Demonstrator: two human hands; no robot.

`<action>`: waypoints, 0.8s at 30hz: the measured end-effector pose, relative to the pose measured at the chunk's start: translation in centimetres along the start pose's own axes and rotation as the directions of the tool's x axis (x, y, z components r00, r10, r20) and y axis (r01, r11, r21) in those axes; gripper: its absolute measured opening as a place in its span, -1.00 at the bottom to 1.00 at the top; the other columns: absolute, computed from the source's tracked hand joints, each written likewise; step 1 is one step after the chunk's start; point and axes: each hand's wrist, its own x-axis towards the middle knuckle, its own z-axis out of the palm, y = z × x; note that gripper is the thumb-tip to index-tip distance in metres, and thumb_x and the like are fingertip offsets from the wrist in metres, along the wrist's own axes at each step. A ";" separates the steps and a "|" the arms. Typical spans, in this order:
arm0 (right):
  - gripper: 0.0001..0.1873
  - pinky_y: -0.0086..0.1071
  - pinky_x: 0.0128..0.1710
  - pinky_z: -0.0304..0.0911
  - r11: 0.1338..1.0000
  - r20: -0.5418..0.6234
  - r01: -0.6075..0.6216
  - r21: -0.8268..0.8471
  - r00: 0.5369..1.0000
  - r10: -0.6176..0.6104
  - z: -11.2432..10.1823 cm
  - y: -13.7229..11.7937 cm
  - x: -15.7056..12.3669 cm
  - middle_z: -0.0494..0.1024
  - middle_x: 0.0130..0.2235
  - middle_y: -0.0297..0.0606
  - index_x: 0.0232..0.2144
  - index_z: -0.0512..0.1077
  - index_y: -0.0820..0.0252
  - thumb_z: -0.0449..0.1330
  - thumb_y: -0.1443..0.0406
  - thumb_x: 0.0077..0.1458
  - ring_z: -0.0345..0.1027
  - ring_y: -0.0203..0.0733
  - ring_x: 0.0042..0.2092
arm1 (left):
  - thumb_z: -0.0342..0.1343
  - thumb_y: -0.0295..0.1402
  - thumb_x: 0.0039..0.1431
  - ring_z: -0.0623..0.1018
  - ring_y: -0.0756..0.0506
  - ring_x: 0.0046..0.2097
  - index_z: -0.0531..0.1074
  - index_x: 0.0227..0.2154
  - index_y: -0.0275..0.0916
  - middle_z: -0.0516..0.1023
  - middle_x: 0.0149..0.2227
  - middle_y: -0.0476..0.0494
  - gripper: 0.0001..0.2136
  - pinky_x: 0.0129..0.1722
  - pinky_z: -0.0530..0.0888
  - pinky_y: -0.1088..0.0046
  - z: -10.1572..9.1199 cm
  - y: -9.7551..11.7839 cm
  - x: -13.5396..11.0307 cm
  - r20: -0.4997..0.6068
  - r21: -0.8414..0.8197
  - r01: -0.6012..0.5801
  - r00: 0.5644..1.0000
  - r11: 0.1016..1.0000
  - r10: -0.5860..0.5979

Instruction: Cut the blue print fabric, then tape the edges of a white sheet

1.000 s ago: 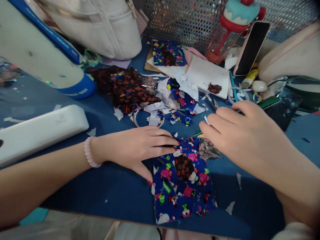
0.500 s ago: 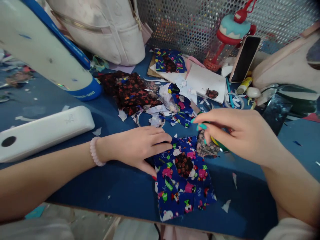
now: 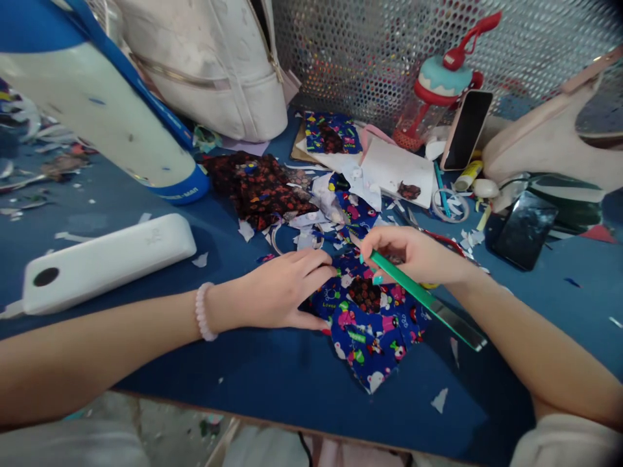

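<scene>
A piece of blue cartoon-print cloth point(image 3: 357, 334) lies creased on the blue table, with a dark brown floral patch point(image 3: 365, 295) showing in its middle. My left hand point(image 3: 287, 288) grips its left edge, thumb at the near side and fingers curled over the far side. My right hand point(image 3: 413, 256) is closed around a slim green craft knife point(image 3: 413, 285). Its pointed metal tip faces up and left, just above the cloth's far edge, and the handle slants down towards me. Whether the tip touches the cloth I cannot tell.
Behind the cloth lie dark floral fabric point(image 3: 263, 191), paper scraps, a tape roll point(image 3: 450, 205) and red-handled scissors point(image 3: 442, 241). A white power bank point(image 3: 111, 263) and a large bottle point(image 3: 121, 123) stand left. Phones point(image 3: 523, 230), a bag point(image 3: 530, 143) and a red-lidded cup point(image 3: 440, 81) are right.
My left hand has moved slightly right, and the cloth has turned and bunched up. My right hand has swung round, bringing the green knife's handle into view over the cloth.
</scene>
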 end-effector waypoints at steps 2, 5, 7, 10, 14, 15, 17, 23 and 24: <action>-0.80 -0.50 -0.48 0.17 0.980 -0.027 0.116 -0.164 0.992 -0.122 0.8 0.0 0.0 0.45 -0.43 -0.37 -0.41 0.34 0.19 0.28 0.23 0.03 0.27 -0.38 -0.46 | 0.09 0.13 0.11 0.49 -0.25 -0.13 0.37 -0.08 -0.39 0.42 -0.10 -0.38 -0.39 -0.13 0.51 0.19 0.0 -0.1 0.0 -0.004 0.001 0.000 1.000 1.000 0.000; -0.73 -0.50 -0.49 0.09 0.897 -0.072 0.239 -0.373 0.956 -0.285 2.1 0.0 -0.4 0.35 -0.54 -0.42 -0.53 0.28 0.17 0.07 0.28 0.22 0.17 -0.40 -0.52 | 0.05 0.12 0.15 0.49 -0.27 -0.14 0.37 -0.09 -0.41 0.42 -0.11 -0.41 -0.40 -0.17 0.51 0.16 -0.1 -0.1 0.0 -0.003 0.011 -0.007 1.000 1.000 0.007; -0.69 -0.48 -0.50 0.06 0.832 -0.103 0.236 -0.502 0.939 -0.328 3.1 0.1 -0.9 0.33 -0.57 -0.41 -0.56 0.25 0.16 -0.03 0.34 0.25 0.15 -0.39 -0.54 | 0.06 0.11 0.15 0.49 -0.27 -0.15 0.36 -0.08 -0.42 0.42 -0.12 -0.40 -0.40 -0.19 0.52 0.16 -0.1 -0.1 0.0 0.005 0.013 -0.006 1.000 1.000 0.006; -0.69 -0.45 -0.52 0.02 0.769 -0.184 0.198 -0.607 0.907 -0.379 4.4 0.5 -2.0 0.25 -0.62 -0.42 -0.59 0.21 0.15 -0.02 0.40 0.20 0.08 -0.36 -0.57 | 0.10 0.11 0.12 0.49 -0.27 -0.16 0.35 -0.07 -0.42 0.42 -0.13 -0.38 -0.39 -0.21 0.52 0.17 -0.1 -0.1 0.0 0.006 0.013 -0.016 1.000 1.000 0.016; -0.69 -0.42 -0.53 0.00 0.760 -0.208 0.197 -0.620 0.892 -0.401 5.6 0.7 -2.9 0.22 -0.64 -0.42 -0.62 0.20 0.14 -0.01 0.46 0.13 0.01 -0.35 -0.58 | 0.12 0.09 0.12 0.49 -0.25 -0.16 0.34 -0.07 -0.42 0.42 -0.13 -0.37 -0.40 -0.21 0.52 0.19 -0.1 -0.2 0.0 -0.010 0.018 -0.029 1.000 0.999 0.029; -0.69 -0.42 -0.54 -0.01 0.752 -0.189 0.197 -0.628 0.900 -0.394 5.7 0.7 -3.1 0.21 -0.64 -0.42 -0.63 0.20 0.14 0.00 0.48 0.11 0.00 -0.35 -0.58 | 0.12 0.08 0.13 0.49 -0.25 -0.15 0.34 -0.06 -0.41 0.43 -0.13 -0.37 -0.41 -0.21 0.51 0.20 -0.1 -0.2 0.0 -0.011 0.016 -0.027 1.000 1.000 0.028; -0.69 -0.40 -0.54 -0.01 0.732 -0.155 0.201 -0.651 0.908 -0.388 5.9 0.7 -3.2 0.20 -0.65 -0.42 -0.65 0.21 0.14 0.01 0.49 0.07 -0.01 -0.34 -0.58 | 0.11 0.08 0.14 0.49 -0.25 -0.15 0.34 -0.07 -0.41 0.43 -0.13 -0.37 -0.42 -0.21 0.51 0.20 -0.2 -0.2 0.0 -0.009 0.007 -0.023 1.000 1.000 0.023; -0.69 -0.37 -0.53 -0.01 0.689 -0.156 0.162 -0.707 0.914 -0.375 6.2 0.8 -3.2 0.27 -0.62 -0.37 -0.67 0.27 0.17 0.04 0.51 0.05 0.08 -0.32 -0.55 | 0.16 0.05 0.12 0.49 -0.23 -0.20 0.35 -0.08 -0.42 0.45 -0.16 -0.33 -0.44 -0.25 0.50 0.22 -0.2 -0.1 0.0 -0.011 -0.012 -0.029 1.000 1.000 0.028; -0.68 -0.37 -0.54 -0.01 0.685 -0.150 0.157 -0.711 0.919 -0.365 6.2 0.8 -3.2 0.27 -0.63 -0.37 -0.67 0.28 0.18 0.04 0.51 0.06 0.09 -0.32 -0.55 | 0.17 0.04 0.11 0.49 -0.22 -0.21 0.35 -0.08 -0.41 0.46 -0.17 -0.32 -0.43 -0.26 0.50 0.23 -0.2 -0.1 0.0 -0.012 -0.015 -0.026 1.000 1.000 0.026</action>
